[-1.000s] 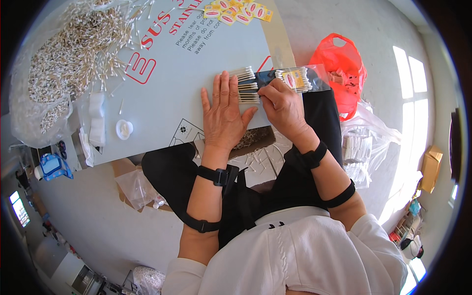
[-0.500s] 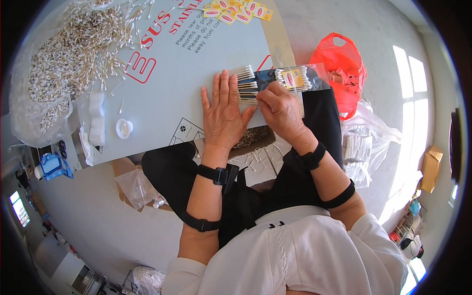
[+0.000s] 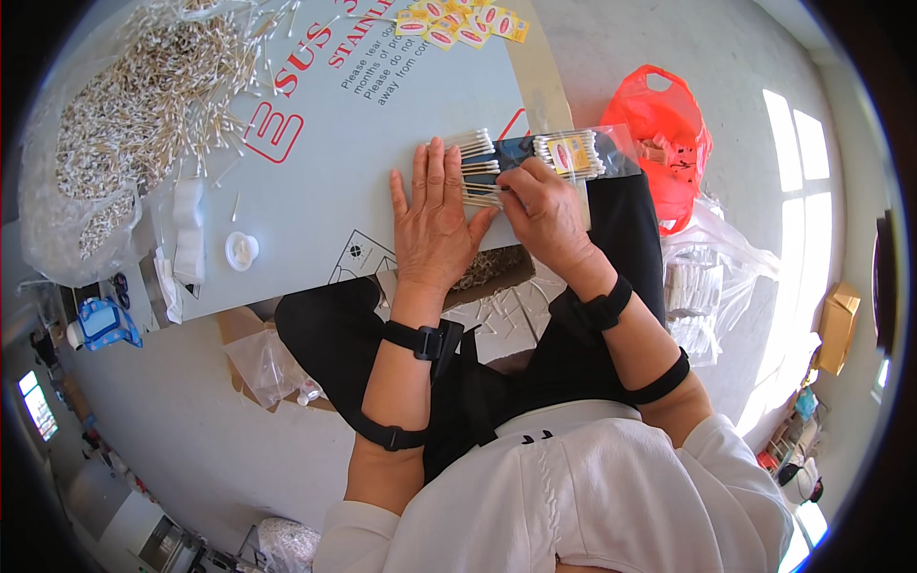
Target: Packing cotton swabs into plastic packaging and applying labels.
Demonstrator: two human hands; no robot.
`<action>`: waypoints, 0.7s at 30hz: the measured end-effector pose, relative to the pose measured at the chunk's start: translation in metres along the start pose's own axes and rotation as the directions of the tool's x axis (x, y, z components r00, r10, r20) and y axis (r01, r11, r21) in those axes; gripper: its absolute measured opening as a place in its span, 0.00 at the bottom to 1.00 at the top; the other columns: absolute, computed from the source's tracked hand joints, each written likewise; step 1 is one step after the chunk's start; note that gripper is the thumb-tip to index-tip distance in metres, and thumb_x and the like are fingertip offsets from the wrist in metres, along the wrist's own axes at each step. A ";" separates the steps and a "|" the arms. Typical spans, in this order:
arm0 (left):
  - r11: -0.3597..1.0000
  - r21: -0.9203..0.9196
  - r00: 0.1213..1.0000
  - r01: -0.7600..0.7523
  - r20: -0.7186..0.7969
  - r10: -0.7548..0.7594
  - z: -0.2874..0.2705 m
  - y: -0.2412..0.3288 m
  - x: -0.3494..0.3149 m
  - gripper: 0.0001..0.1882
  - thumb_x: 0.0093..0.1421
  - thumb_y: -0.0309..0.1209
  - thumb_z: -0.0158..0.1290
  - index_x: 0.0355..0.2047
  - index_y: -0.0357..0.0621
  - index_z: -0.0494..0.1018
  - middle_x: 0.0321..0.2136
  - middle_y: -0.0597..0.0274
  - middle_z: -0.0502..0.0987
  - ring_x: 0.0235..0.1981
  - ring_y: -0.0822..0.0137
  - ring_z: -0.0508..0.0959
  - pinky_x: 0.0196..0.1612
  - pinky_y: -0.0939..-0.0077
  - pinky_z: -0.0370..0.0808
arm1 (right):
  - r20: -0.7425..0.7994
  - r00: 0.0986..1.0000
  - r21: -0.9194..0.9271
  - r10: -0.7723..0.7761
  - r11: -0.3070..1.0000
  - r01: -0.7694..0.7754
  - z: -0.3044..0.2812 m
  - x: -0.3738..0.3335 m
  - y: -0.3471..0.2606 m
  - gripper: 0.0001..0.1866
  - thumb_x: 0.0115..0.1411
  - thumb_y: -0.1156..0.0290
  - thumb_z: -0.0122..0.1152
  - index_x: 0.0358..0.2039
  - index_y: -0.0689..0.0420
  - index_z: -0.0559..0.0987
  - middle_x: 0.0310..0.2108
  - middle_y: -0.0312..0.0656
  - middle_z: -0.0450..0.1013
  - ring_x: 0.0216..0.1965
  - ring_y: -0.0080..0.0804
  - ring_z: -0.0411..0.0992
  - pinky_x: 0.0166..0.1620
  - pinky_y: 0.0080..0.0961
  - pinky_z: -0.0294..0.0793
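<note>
My left hand [image 3: 435, 224] lies flat, fingers spread, on a row of cotton swabs [image 3: 470, 158] at the near right corner of a pale grey board [image 3: 315, 191]. My right hand [image 3: 544, 210] pinches the open end of a clear plastic bag [image 3: 583, 153] that has a yellow label and holds a bundle of swabs. The bag sticks out past the board's right edge, over my black-clad lap.
A large heap of loose cotton swabs [image 3: 134, 115] on clear plastic fills the far left. A small white cap [image 3: 242, 250] and white rolls [image 3: 188, 229] lie on the board. Yellow labels [image 3: 458, 24] sit at the far edge. A red plastic bag [image 3: 669, 143] lies at right.
Both hands stay in place. My right hand has shifted slightly along the bag's opening near the swabs under my left fingers.
</note>
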State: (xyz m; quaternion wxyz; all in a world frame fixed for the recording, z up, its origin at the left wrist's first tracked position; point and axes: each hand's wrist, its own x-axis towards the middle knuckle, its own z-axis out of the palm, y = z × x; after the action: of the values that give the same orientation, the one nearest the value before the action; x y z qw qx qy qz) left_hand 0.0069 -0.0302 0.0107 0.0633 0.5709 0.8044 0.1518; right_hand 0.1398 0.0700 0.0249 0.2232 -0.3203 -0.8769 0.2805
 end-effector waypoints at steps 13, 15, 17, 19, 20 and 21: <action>1.000 -0.007 1.000 0.006 -0.003 -0.006 0.000 0.000 -0.001 0.46 0.57 0.51 0.57 0.68 0.40 0.52 0.69 0.55 0.51 0.71 0.57 0.50 0.70 0.46 0.43 | -0.036 0.999 -0.053 0.031 0.998 -0.033 -0.001 0.028 0.000 0.10 0.53 0.76 0.61 0.38 0.56 0.80 0.29 0.44 0.73 0.32 0.47 0.74 0.35 0.39 0.74; 1.000 -0.009 1.000 0.008 -0.001 -0.008 0.000 0.000 -0.001 0.46 0.57 0.51 0.57 0.68 0.40 0.52 0.69 0.55 0.51 0.71 0.58 0.50 0.70 0.46 0.43 | -0.036 0.999 -0.068 0.023 0.997 -0.025 0.000 0.029 0.001 0.10 0.53 0.76 0.61 0.38 0.56 0.80 0.29 0.44 0.73 0.32 0.47 0.74 0.36 0.39 0.74; 1.000 -0.011 1.000 0.010 0.001 -0.010 0.000 0.000 0.000 0.46 0.57 0.51 0.57 0.68 0.40 0.52 0.70 0.55 0.51 0.71 0.58 0.49 0.70 0.46 0.43 | -0.035 0.999 -0.083 0.015 0.996 -0.018 0.001 0.030 0.001 0.10 0.53 0.76 0.61 0.37 0.56 0.80 0.29 0.44 0.73 0.32 0.47 0.74 0.36 0.39 0.74; 1.000 -0.016 1.000 0.008 -0.003 -0.008 -0.001 0.000 0.000 0.46 0.57 0.51 0.57 0.68 0.40 0.52 0.69 0.56 0.51 0.71 0.58 0.49 0.70 0.47 0.43 | -0.032 0.999 -0.084 0.024 0.996 -0.026 0.002 0.030 0.001 0.08 0.53 0.76 0.61 0.35 0.57 0.81 0.29 0.44 0.73 0.32 0.47 0.74 0.36 0.39 0.73; 1.000 -0.017 1.000 0.008 -0.003 -0.008 -0.001 0.000 -0.001 0.46 0.57 0.51 0.57 0.68 0.40 0.52 0.69 0.56 0.51 0.71 0.58 0.49 0.70 0.47 0.43 | -0.032 0.999 -0.084 0.024 0.996 -0.026 0.001 0.029 0.000 0.08 0.53 0.76 0.61 0.35 0.57 0.81 0.29 0.44 0.73 0.32 0.47 0.74 0.36 0.39 0.73; 1.000 -0.016 1.000 0.010 0.000 -0.010 -0.001 0.000 0.000 0.46 0.57 0.51 0.57 0.67 0.40 0.52 0.69 0.56 0.51 0.71 0.58 0.49 0.70 0.47 0.43 | -0.023 1.000 -0.082 0.012 0.997 -0.014 0.001 0.029 0.000 0.07 0.54 0.76 0.61 0.34 0.57 0.81 0.29 0.44 0.72 0.31 0.47 0.74 0.35 0.39 0.73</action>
State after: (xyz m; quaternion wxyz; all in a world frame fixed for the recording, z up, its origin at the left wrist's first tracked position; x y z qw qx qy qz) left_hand 0.0066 -0.0307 0.0114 0.0686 0.5662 0.8061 0.1580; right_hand 0.1193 0.0893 0.0304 0.2180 -0.3378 -0.8830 0.2423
